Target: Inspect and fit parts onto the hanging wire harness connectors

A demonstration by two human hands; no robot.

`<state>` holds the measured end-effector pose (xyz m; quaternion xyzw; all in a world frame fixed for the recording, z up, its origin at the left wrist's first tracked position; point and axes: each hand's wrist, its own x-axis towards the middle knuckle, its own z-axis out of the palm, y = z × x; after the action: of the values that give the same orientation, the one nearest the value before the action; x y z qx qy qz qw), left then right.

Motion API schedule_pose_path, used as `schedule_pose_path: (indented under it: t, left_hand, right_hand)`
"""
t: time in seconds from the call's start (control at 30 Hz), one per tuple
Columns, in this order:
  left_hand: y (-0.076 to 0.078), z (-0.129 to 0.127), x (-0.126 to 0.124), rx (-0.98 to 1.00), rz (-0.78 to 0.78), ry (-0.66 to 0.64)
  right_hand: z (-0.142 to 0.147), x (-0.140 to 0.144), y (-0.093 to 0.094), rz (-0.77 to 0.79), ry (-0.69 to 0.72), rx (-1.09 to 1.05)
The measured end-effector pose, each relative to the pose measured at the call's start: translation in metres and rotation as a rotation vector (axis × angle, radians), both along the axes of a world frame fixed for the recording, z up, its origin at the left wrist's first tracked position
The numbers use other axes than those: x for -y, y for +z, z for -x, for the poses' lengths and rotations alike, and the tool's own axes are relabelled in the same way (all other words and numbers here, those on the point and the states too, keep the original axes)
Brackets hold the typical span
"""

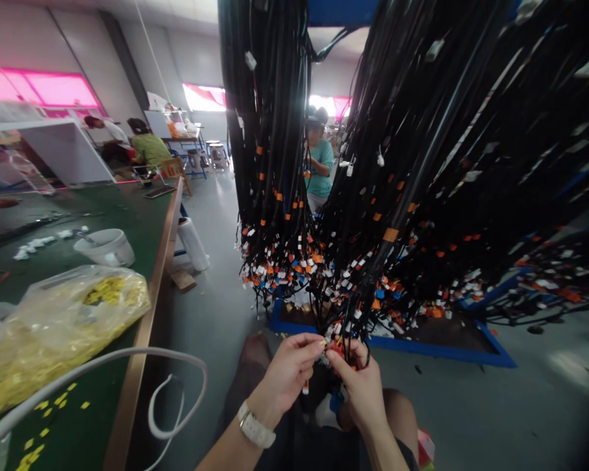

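My left hand (288, 367) pinches what seems a small yellow piece (324, 342) beside the red connector (334, 348), which my right hand (364, 381) grips below hanging cables (275, 131). Joined or not, I cannot tell; loose yellow chips (34, 453) lie on the counter (86, 432).

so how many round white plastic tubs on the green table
1: the tub stands just beyond the clear plastic bag of yellow pieces. Others may be hidden behind the bag.
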<state>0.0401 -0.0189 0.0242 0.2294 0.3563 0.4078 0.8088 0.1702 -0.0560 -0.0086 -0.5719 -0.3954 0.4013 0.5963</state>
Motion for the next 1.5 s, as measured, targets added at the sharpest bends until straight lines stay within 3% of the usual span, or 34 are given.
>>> schedule_pose_path:
  t: [0.23, 0.5, 0.7, 0.93, 1.27, 1.5]
  left_hand:
    - [-0.004, 0.0, 0.002, -0.086, -0.077, -0.04]
    - [-0.004, 0.001, 0.001, -0.014, -0.066, -0.02]
    - [-0.002, 0.001, 0.001, 0.049, -0.05, -0.007]
    - [0.007, -0.001, 0.002, 0.024, 0.002, 0.005]
    - [0.004, -0.001, 0.002, 0.007, -0.045, -0.02]
    - [0.006, -0.001, 0.003, 0.004, -0.04, 0.017]
  right_hand:
    - [0.0, 0.0, 0.005, 0.019, 0.024, -0.041]
    - [0.0, -0.002, 0.007, -0.028, 0.157, -0.26]
    - [-0.006, -0.006, 0.015, -0.019, 0.136, -0.371]
    - [-0.014, -0.014, 0.026, 0.08, 0.076, -0.56]
    - [-0.02, -0.018, 0.041, 0.217, 0.19, -0.867]
    - [-0.013, -0.018, 0.041, 0.201, 0.222, -0.807]
